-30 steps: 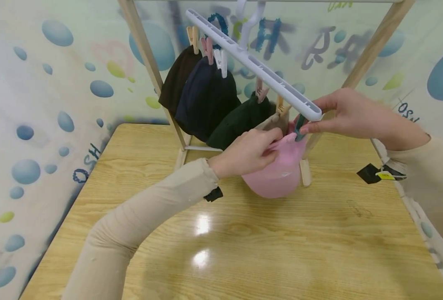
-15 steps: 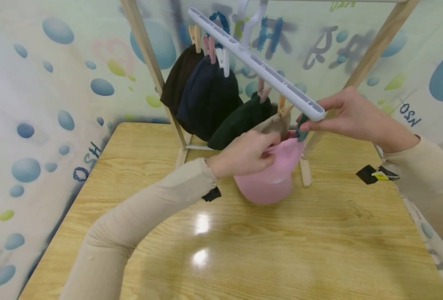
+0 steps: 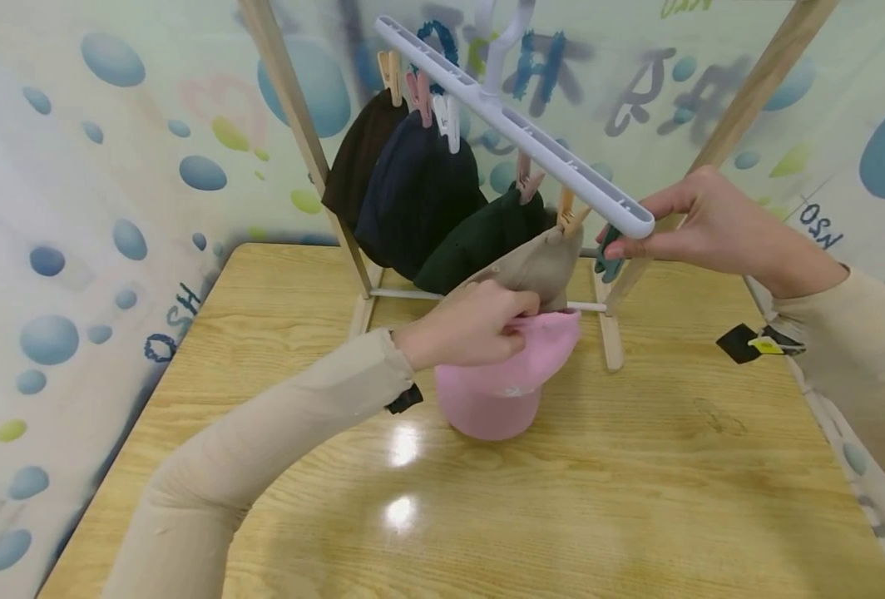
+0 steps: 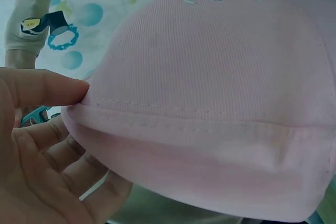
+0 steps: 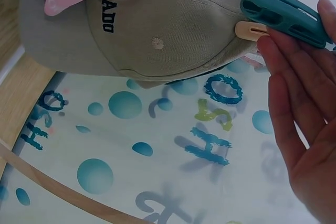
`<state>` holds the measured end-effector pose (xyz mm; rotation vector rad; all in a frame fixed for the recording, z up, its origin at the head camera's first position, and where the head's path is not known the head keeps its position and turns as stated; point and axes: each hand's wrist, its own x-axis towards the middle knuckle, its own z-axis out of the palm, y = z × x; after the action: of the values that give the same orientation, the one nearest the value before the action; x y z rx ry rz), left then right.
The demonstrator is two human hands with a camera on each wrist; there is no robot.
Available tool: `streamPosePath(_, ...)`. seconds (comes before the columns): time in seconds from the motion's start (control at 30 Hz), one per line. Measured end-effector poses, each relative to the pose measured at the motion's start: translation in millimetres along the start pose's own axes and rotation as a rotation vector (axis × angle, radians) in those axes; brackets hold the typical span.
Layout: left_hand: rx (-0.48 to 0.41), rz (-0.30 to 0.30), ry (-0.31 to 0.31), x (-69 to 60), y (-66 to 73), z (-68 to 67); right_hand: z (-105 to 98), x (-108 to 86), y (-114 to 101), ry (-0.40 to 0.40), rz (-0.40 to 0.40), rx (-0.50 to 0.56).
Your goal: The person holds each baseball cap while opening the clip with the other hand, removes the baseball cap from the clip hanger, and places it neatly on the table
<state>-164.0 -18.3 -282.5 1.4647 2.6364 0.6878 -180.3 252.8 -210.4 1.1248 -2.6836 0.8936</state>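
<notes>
My left hand (image 3: 468, 329) pinches the edge of a pink cap (image 3: 491, 408), which hangs brim down below the hanger. In the left wrist view the thumb and fingers grip the cap's rim (image 4: 184, 124). At the right end of the white hanger bar (image 3: 513, 125), my right hand (image 3: 719, 233) holds a dark teal clothespin (image 3: 609, 256); that clothespin (image 5: 286, 17) has no cap in it. Beside it a beige cap (image 3: 536, 266) hangs from a yellow clothespin (image 3: 570, 212). The pink cap is apart from the teal clothespin.
Farther along the bar hang a dark green cap (image 3: 480, 237), a navy cap (image 3: 420, 191) and a dark brown cap (image 3: 360, 158), on clothespins. A wooden frame (image 3: 285, 100) stands around them on the wood-grain table (image 3: 562, 516). A patterned sheet (image 3: 150, 150) covers the wall behind.
My left hand has drawn the pink cap down and to the left, away from the teal clothespin, uncovering more of the beige cap. My right hand has stayed at the clothespin.
</notes>
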Motion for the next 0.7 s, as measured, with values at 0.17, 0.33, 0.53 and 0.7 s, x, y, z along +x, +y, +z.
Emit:
streamPosePath(0.17,-0.050,-0.029,-0.010,-8.6,-3.7,-2.3,0.1,-0.8,1.1,-0.001,0.028,0.012)
streamPosePath(0.33,-0.054,-0.029,-0.013,-18.0,-9.0,-5.6,0.4,-1.0,1.4,-0.001,0.050,-0.010)
streamPosePath(0.53,-0.065,-0.036,-0.038,-33.7,-15.8,-9.7,0.0,-1.6,0.7,-0.021,0.101,-0.043)
streamPosePath(0.7,-0.119,-0.058,-0.032,-43.1,-24.0,-13.7,-1.7,-7.7,2.5,-0.070,0.281,-0.068)
